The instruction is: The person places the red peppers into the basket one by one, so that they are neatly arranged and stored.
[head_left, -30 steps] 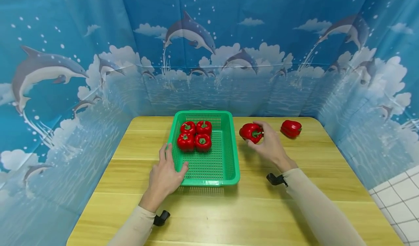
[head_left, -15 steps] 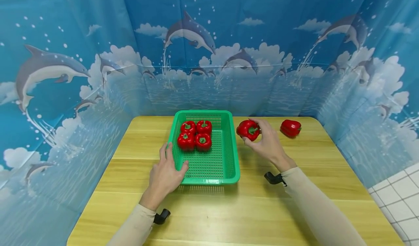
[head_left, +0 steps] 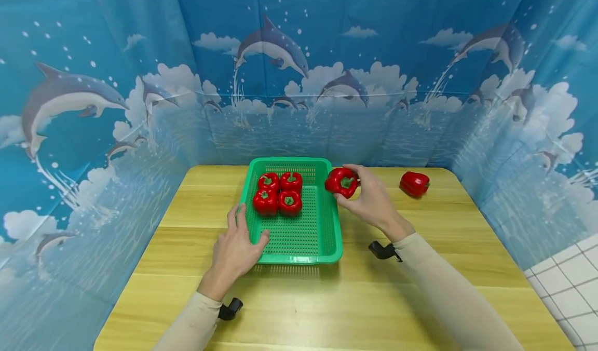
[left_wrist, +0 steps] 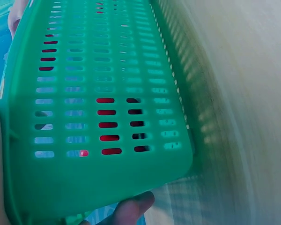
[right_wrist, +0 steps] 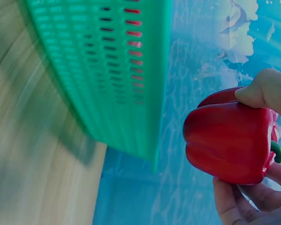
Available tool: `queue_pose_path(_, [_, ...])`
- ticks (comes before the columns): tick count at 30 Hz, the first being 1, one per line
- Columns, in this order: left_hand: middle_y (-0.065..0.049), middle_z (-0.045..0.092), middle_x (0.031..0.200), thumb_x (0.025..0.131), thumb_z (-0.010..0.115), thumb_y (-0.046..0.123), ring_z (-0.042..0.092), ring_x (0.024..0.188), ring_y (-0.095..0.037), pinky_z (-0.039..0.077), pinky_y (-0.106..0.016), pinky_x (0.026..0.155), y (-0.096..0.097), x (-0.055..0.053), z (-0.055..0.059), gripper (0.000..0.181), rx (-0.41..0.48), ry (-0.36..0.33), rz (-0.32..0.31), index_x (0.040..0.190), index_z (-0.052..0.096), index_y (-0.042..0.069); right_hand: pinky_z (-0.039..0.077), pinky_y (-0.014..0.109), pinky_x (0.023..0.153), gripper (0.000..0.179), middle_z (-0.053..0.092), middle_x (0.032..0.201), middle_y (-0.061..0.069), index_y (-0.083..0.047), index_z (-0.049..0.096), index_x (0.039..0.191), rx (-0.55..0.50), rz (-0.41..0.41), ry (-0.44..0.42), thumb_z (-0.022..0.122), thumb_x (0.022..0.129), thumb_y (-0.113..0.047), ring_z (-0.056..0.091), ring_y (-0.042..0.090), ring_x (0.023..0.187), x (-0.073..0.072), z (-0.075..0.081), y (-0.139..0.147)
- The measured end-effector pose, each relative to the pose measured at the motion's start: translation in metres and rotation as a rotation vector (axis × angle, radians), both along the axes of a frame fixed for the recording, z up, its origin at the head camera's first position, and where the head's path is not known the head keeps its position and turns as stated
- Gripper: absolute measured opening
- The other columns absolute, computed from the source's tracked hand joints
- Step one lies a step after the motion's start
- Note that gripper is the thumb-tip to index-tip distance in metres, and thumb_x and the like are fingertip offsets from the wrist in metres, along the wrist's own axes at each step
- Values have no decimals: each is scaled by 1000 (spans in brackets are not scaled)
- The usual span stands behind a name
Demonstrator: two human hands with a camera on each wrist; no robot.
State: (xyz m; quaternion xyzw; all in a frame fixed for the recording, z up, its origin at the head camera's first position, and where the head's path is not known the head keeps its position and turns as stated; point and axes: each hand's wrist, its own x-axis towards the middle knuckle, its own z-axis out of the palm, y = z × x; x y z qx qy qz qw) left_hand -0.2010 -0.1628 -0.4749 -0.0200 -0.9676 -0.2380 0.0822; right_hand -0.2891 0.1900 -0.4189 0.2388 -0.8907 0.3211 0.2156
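A red bell pepper with a green stem is held up in my right hand, thumb on one side and fingers on the other. It hangs over the right rim of a green perforated plastic basket; in the right wrist view the pepper is above and apart from the basket wall. My left hand grips the basket's near left corner, thumb over the rim and fingertips along the outside. Inside the basket several red bell peppers stand grouped at the far left, stems up.
Another red bell pepper lies on its side at the right back of the wooden table. A blue dolphin-print curtain surrounds the table's back and sides. White tiles show at the lower right.
My right hand has carried its bell pepper left and slightly up, from beside the basket to over its right rim. The left hand and the basket have stayed in place.
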Motion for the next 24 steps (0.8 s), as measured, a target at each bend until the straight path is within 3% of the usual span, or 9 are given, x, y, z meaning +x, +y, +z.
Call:
queue_pose_path(16, [-8,15,179,96,65,66,38,41,-19,34,-31,37,-6,2,6,108,55,-37,4,173,13,11,57,34,77,73,70,129,3,-10,54,153,78,117,-69,84,90,-33,65,14,93,-2,16,-42])
queue_pose_path(24, [-5,12,180,95,67,63,56,62,-24,42,-35,47,-8,2,4,107,80,-37,-12,173,13,13,60,34,76,73,68,135,6,-10,55,153,83,162,-75,84,89,-30,67,15,94,-1,18,-59])
